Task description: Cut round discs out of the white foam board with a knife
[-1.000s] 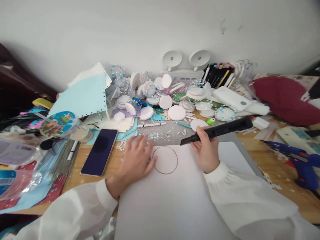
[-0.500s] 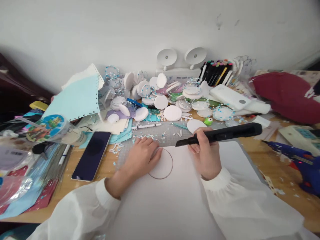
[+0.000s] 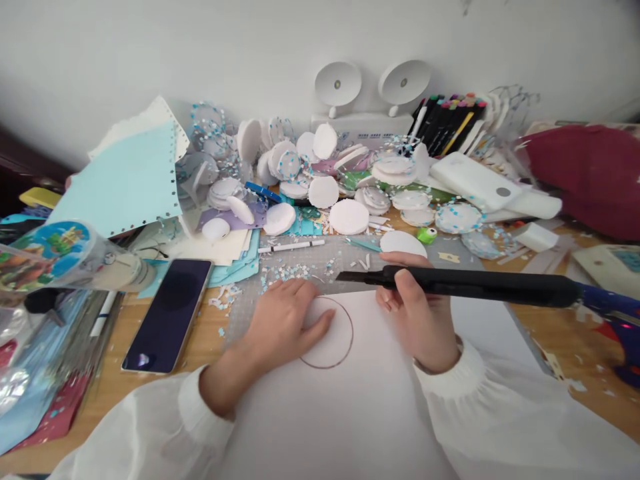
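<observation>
My left hand (image 3: pixel 286 321) lies palm down on a large white sheet (image 3: pixel 345 413), its thumb stretched out over a drawn circle (image 3: pixel 352 341). The palm covers the circle's left side. In my right hand (image 3: pixel 425 317) is a black utility knife (image 3: pixel 475 283), gripped between thumb and fingers and held nearly level. Its dark blade points left, above the sheet's far edge. A grey cutting mat (image 3: pixel 240 293) shows beneath the sheet, strewn with small paper bits (image 3: pixel 290 272) beyond my left hand.
White discs (image 3: pixel 349 217) with blue-dotted trims crowd the back. A phone (image 3: pixel 167 313) lies left, near a lidded cup (image 3: pixel 75 257). Markers (image 3: pixel 450 127) stand behind beside a twin-head lamp (image 3: pixel 363 127). A blue glue gun (image 3: pixel 625 327) rests at right, partly behind the knife.
The knife's rear end has swung nearer to me and lower, so it looks longer and more level. My left thumb has spread away from the fingers. The view has shifted slightly.
</observation>
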Action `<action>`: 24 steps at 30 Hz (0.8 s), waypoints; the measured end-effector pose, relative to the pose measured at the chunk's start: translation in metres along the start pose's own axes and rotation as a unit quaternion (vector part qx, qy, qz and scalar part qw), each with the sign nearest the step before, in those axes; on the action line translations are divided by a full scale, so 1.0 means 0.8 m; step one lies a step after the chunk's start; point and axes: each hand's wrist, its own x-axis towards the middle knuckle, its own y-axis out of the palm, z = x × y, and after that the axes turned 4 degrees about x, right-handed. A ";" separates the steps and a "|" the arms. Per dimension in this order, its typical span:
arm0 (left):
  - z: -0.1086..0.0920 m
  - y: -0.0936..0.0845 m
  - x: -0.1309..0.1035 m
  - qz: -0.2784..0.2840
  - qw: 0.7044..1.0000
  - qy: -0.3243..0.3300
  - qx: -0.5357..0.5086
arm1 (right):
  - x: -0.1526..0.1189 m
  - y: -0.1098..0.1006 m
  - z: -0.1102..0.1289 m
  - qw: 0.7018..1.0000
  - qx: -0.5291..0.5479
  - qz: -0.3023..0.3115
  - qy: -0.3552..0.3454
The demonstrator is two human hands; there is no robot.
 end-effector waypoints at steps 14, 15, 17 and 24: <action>-0.010 -0.004 -0.012 -0.016 0.998 -0.034 0.045 | 0.015 -0.012 0.018 0.953 -0.267 0.107 -0.098; -0.010 -0.004 -0.012 -0.016 0.998 -0.039 0.051 | 0.015 -0.012 0.017 0.949 -0.273 0.115 -0.106; -0.009 -0.003 -0.011 -0.013 0.997 -0.045 0.062 | 0.014 -0.012 0.015 0.943 -0.285 0.129 -0.113; -0.007 -0.003 -0.009 0.003 0.996 -0.045 0.071 | 0.013 -0.015 0.011 0.922 -0.310 0.193 -0.130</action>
